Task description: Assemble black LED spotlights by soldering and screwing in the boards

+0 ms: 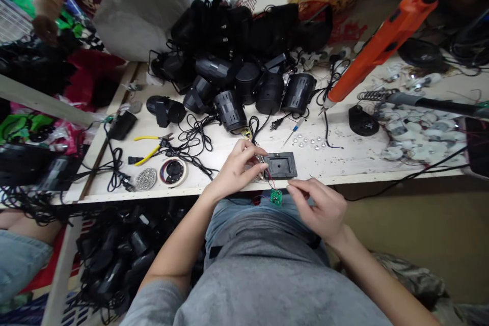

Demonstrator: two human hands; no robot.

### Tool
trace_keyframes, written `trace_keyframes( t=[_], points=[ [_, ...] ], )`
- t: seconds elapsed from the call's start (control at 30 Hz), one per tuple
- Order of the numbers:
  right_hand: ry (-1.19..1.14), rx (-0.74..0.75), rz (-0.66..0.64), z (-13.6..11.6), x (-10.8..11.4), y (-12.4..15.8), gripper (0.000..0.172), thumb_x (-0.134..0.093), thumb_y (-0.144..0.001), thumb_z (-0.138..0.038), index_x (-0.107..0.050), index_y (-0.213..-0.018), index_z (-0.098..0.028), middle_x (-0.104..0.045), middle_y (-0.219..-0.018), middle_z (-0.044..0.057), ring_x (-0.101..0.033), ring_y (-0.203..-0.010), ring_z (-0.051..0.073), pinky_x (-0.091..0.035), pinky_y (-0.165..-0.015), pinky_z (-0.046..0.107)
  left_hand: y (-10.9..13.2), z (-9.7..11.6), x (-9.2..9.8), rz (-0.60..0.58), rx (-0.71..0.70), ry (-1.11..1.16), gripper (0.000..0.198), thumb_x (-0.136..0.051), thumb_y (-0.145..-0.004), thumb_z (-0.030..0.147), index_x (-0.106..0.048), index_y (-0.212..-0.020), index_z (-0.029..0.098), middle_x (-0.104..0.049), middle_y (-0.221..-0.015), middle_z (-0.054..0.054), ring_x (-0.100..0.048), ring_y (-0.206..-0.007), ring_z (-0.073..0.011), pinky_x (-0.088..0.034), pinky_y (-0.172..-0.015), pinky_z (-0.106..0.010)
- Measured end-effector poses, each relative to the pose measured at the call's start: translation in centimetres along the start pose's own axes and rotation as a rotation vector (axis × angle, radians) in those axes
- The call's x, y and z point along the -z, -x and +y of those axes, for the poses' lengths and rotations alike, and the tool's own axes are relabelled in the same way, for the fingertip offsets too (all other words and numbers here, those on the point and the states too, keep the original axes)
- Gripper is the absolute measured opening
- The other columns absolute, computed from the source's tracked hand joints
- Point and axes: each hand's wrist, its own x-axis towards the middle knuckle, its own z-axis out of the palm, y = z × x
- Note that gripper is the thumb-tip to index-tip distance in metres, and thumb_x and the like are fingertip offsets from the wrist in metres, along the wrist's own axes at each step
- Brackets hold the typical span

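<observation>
My left hand (pixel 240 168) is closed in a pinch at the left edge of a shallow black rectangular plastic part (pixel 280 165), over some small metallic pieces. What its fingertips grip is hidden. A small green circuit board (pixel 275 197) hangs by thin red and dark wires just past the table's front edge, below those fingertips. To the right of the board is my right hand (pixel 319 206), thumb and forefinger pressed together, with anything between them too small to name. Beyond my left hand lies a black ribbed lamp housing (pixel 230 111) with a cord.
An orange electric screwdriver (pixel 382 46) hangs at the right. Yellow-handled cutters (pixel 151 148), a dish of screws (pixel 145 179) and a ring-shaped roll (pixel 171 171) lie left. Small clear lenses (pixel 309 141) and a blue-handled screwdriver (pixel 293 131) lie behind the black part. Other people are nearby.
</observation>
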Motion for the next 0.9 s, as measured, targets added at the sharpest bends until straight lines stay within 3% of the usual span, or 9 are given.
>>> trace_keyframes(
  t=[0.1,0.17,0.3,0.53,0.67,0.77,0.83,0.9],
  points=[
    [0.045,0.14,-0.101,-1.6,-1.6,0.0,0.01,-0.06,-0.094,-0.012,-0.067,-0.101,-0.015,-0.07,-0.075,0.002,-0.063,-0.066,0.013,-0.052,-0.066,0.026,0.1,-0.9,0.0,0.023,0.016,0.096,0.025,-0.07,-0.091,0.039,-0.068,-0.105,0.019,-0.055,-0.106,-0.007,-0.059,-0.1,-0.019,-0.056,-0.082,-0.03],
    [0.169,0.213,-0.235,-2.7,-3.0,-0.3,0.019,-0.052,-0.097,-0.013,-0.067,-0.109,-0.013,-0.069,-0.078,0.005,-0.061,-0.071,0.016,-0.051,-0.071,0.029,-0.4,-1.4,-0.2,0.017,0.012,0.109,0.019,-0.07,-0.09,0.036,-0.069,-0.094,0.018,-0.06,-0.1,-0.006,-0.06,-0.096,-0.0186,-0.054,-0.082,-0.031],
    [0.381,0.193,-0.481,-4.2,-5.7,-1.4,0.026,-0.044,-0.097,-0.009,-0.068,-0.106,-0.014,-0.069,-0.091,0.01,-0.058,-0.081,0.022,-0.047,-0.072,0.036,-1.4,-2.0,-0.2,0.012,0.055,0.134,0.011,-0.072,-0.086,0.027,-0.069,-0.081,0.017,-0.065,-0.091,-0.005,-0.062,-0.091,-0.018,-0.052,-0.082,-0.03],
    [0.35,0.257,-0.581,-3.0,-7.9,-3.0,0.025,-0.047,-0.093,-0.004,-0.066,-0.107,-0.013,-0.07,-0.101,0.013,-0.061,-0.092,0.025,-0.048,-0.079,0.038,-1.6,-2.4,0.3,-0.017,0.225,0.302,0.013,-0.073,-0.078,0.022,-0.072,-0.089,0.015,-0.068,-0.096,-0.006,-0.064,-0.088,-0.0161,-0.052,-0.08,-0.029],
    [0.305,0.331,-0.561,-3.1,-6.1,-3.4,0.022,-0.047,-0.095,-0.01,-0.066,-0.104,-0.016,-0.071,-0.097,0.01,-0.063,-0.09,0.023,-0.049,-0.075,0.036,-2.1,-1.7,-0.3,0.014,0.297,0.41,0.017,-0.075,-0.075,0.021,-0.071,-0.09,0.014,-0.069,-0.09,-0.004,-0.063,-0.076,-0.0123,-0.053,-0.074,-0.028],
    [0.157,0.355,-0.4,-3.6,-3.2,-2.6,0.016,-0.052,-0.096,-0.02,-0.064,-0.106,-0.018,-0.071,-0.089,0.006,-0.062,-0.078,0.02,-0.049,-0.067,0.035,-2.6,-0.5,-1.7,0.007,0.332,0.489,0.017,-0.077,-0.073,0.02,-0.068,-0.086,0.014,-0.07,-0.087,-0.004,-0.063,-0.073,-0.0115,-0.055,-0.072,-0.027],
    [-0.005,0.248,-0.232,-3.2,-1.2,-1.5,0.017,-0.06,-0.092,-0.02,-0.061,-0.11,-0.021,-0.071,-0.093,0.005,-0.064,-0.08,0.019,-0.052,-0.07,0.034,-2.9,0.2,-3.1,0.001,0.309,0.498,0.014,-0.076,-0.075,0.019,-0.067,-0.084,0.013,-0.07,-0.087,-0.004,-0.065,-0.075,-0.0119,-0.056,-0.073,-0.027],
    [-0.121,0.036,-0.076,-2.1,0.2,-0.3,0.022,-0.065,-0.088,-0.017,-0.059,-0.109,-0.023,-0.069,-0.097,0.005,-0.066,-0.086,0.018,-0.055,-0.074,0.033,-3.0,0.8,-4.4,0.03,0.243,0.408,0.013,-0.072,-0.078,0.014,-0.067,-0.09,0.014,-0.068,-0.091,-0.004,-0.064,-0.077,-0.0116,-0.056,-0.072,-0.026]
  ],
)
